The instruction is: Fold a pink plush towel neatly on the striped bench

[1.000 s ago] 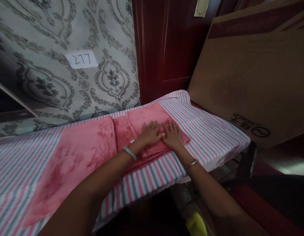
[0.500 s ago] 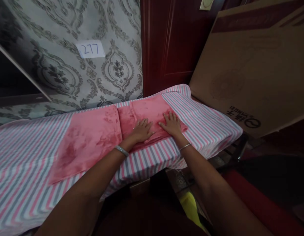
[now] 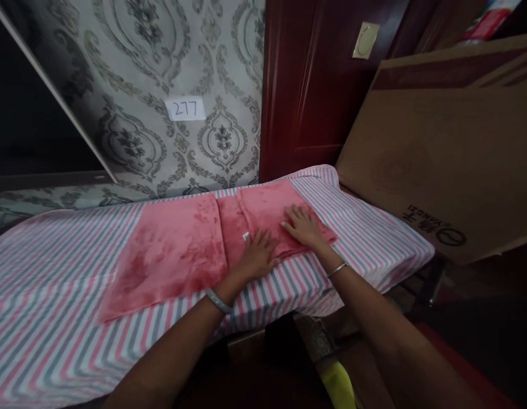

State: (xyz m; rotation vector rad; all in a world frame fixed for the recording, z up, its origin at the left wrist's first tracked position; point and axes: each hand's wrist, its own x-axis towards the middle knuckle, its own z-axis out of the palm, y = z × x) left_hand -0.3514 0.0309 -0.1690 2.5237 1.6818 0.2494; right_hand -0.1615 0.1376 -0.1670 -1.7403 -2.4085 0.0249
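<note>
A pink plush towel (image 3: 178,244) lies on a striped cloth, its left and right ends folded in toward the middle. A strip of the darker lower layer (image 3: 231,221) shows between the two folds. My left hand (image 3: 258,255) rests flat, fingers spread, near the front edge of the right fold. Beside its fingertips a small white tag (image 3: 245,236) sticks out. My right hand (image 3: 305,227) lies open on the right fold, fingers spread over the plush surface. Neither hand grips anything.
The striped cloth (image 3: 71,284) covers a long narrow table against a patterned wall (image 3: 220,74). A paper marked 277 (image 3: 186,108) is on the wall. A dark screen (image 3: 37,113) is at left, a red door (image 3: 310,85) behind, a large cardboard box (image 3: 438,136) at right.
The view has tilted upward, so the table sits lower in it. My left hand has slid toward the towel's front edge, and the white tag now shows. My right hand stays on the right fold.
</note>
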